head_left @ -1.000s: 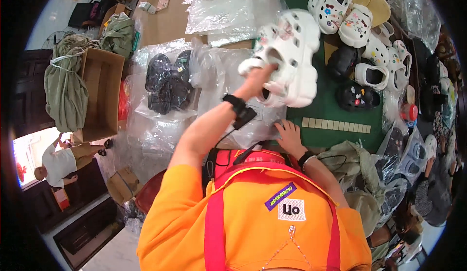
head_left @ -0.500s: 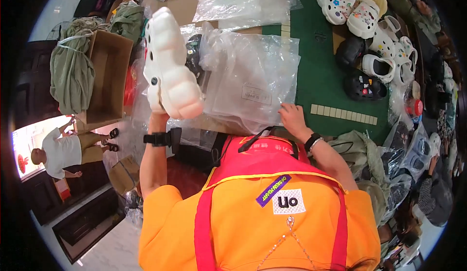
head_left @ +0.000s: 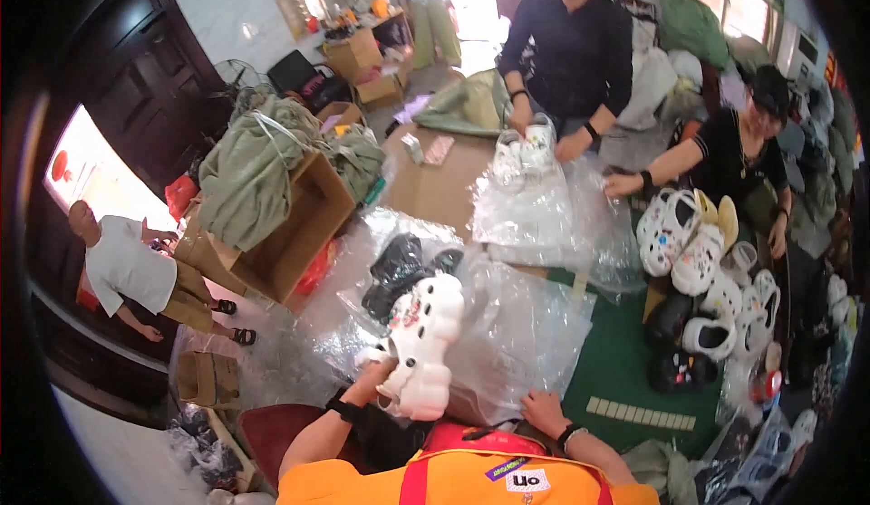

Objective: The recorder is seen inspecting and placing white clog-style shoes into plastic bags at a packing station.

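My left hand point(head_left: 373, 380) grips a white chunky-soled clog point(head_left: 424, 346) by its heel end, raised over the left part of the table. Small decorations and dark holes mark its upper; another bit of white strap shows beside my fingers. My right hand point(head_left: 546, 413) rests with fingers extended at the near edge of a stack of clear plastic bags point(head_left: 530, 346). Whether the fingertips pinch the film is hard to see. Black plastic-wrapped items point(head_left: 396, 274) lie just beyond the clog.
Decorated clogs point(head_left: 666, 233) are heaped on the right of the green table point(head_left: 625, 365), near a row of pale tiles point(head_left: 642, 413). Across the table, one person point(head_left: 566, 52) handles white clogs point(head_left: 524, 153); another point(head_left: 739, 156) reaches in from the right. An open cardboard box point(head_left: 304, 224) stands left.
My view has tilted up, bringing the people across the table into sight. The white clog has turned, so its decorated upper shows more. My right hand stays at the bags' edge.
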A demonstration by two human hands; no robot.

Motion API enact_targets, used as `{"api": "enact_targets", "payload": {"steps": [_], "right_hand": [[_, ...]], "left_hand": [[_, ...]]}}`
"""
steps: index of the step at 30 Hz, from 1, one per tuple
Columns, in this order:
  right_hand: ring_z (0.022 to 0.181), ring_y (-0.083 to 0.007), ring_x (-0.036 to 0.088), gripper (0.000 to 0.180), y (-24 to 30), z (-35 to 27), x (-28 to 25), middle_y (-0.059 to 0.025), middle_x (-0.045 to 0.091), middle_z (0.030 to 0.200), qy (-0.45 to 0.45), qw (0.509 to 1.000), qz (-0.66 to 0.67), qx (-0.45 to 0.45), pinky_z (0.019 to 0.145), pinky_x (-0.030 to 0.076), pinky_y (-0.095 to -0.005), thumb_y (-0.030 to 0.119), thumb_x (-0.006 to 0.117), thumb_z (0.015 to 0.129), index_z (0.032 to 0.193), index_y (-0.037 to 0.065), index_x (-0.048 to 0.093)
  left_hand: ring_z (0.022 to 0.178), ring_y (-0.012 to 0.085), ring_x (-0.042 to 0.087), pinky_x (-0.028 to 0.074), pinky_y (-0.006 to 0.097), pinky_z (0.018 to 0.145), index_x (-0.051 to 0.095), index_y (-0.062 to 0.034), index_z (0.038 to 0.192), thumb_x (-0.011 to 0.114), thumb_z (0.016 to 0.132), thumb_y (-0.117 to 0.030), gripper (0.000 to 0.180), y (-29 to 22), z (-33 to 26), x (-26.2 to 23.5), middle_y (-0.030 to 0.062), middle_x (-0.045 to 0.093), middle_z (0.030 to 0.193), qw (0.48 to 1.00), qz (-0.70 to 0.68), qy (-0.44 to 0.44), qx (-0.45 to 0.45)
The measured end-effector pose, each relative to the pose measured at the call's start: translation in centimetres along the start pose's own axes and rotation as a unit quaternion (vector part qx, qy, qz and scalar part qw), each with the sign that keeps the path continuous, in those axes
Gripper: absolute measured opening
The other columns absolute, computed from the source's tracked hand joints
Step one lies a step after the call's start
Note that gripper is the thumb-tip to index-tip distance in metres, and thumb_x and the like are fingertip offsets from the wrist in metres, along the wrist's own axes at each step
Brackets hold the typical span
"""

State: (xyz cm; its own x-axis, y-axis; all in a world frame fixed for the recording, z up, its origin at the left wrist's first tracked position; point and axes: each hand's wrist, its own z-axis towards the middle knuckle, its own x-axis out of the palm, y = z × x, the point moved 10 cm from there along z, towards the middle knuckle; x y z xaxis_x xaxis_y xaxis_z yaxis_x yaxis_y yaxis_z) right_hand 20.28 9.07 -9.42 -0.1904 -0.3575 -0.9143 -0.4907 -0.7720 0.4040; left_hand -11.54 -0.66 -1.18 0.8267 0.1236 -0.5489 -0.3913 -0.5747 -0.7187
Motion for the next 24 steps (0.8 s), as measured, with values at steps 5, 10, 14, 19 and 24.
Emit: {"api": "enact_targets", "payload": {"steps": [5,10,14,19,24], "right_hand": [[0.072,-0.0280,0.054,0.011,-0.8,1.7,0.0,-0.0082,0.054,0.077,-0.041,0.999,0.031,0.015,0.060,0.039,-0.0426,0.020,0.056,0.073,0.078,0.011,0.058],[0.072,-0.0318,0.058,0.014,-3.6,3.2,-3.3,-0.0136,0.059,0.078,-0.035,0.975,0.147,0.163,0.062,0.044,-0.0422,0.016,0.052,0.076,0.086,0.007,0.055],[0.073,-0.0331,0.058,0.014,-4.3,4.5,-8.2,-0.0155,0.059,0.079,-0.114,0.975,0.121,0.150,0.063,0.045,-0.0415,0.013,0.050,0.078,0.090,0.006,0.054],[0.064,-0.0319,0.057,0.013,-6.3,4.5,-16.5,-0.0145,0.057,0.074,-0.296,0.929,0.173,0.140,0.056,0.044,-0.0361,-0.003,0.044,0.076,0.086,0.003,0.049],[0.070,-0.0296,0.055,0.016,-5.4,5.4,-25.0,-0.0133,0.053,0.072,-0.267,0.957,0.084,0.080,0.063,0.044,-0.0339,-0.009,0.045,0.067,0.075,0.002,0.053]], "left_hand": [[0.093,0.0242,0.052,0.040,0.032,0.080,0.056,-0.0073,0.105,0.048,0.080,-0.028,0.033,-0.5,-1.3,0.5,0.0137,0.055,0.102,0.996,0.048,0.038,0.058],[0.095,0.0207,0.050,0.040,0.030,0.080,0.054,-0.0046,0.107,0.054,0.076,-0.032,0.042,-4.1,-1.3,2.0,0.0115,0.053,0.105,0.987,-0.076,0.125,-0.072],[0.095,0.0197,0.050,0.041,0.030,0.079,0.052,-0.0013,0.107,0.057,0.074,-0.030,0.044,-6.7,-0.4,3.1,0.0115,0.053,0.103,0.983,-0.117,0.138,0.011],[0.088,0.0176,0.053,0.043,0.028,0.076,0.052,0.0001,0.106,0.056,0.076,-0.025,0.039,-6.0,0.8,5.4,0.0082,0.056,0.098,0.965,-0.171,0.194,0.040],[0.088,0.0169,0.055,0.045,0.028,0.076,0.054,-0.0014,0.105,0.053,0.080,-0.024,0.033,-8.0,0.7,5.2,0.0078,0.058,0.098,0.968,-0.135,0.184,0.108]]}}
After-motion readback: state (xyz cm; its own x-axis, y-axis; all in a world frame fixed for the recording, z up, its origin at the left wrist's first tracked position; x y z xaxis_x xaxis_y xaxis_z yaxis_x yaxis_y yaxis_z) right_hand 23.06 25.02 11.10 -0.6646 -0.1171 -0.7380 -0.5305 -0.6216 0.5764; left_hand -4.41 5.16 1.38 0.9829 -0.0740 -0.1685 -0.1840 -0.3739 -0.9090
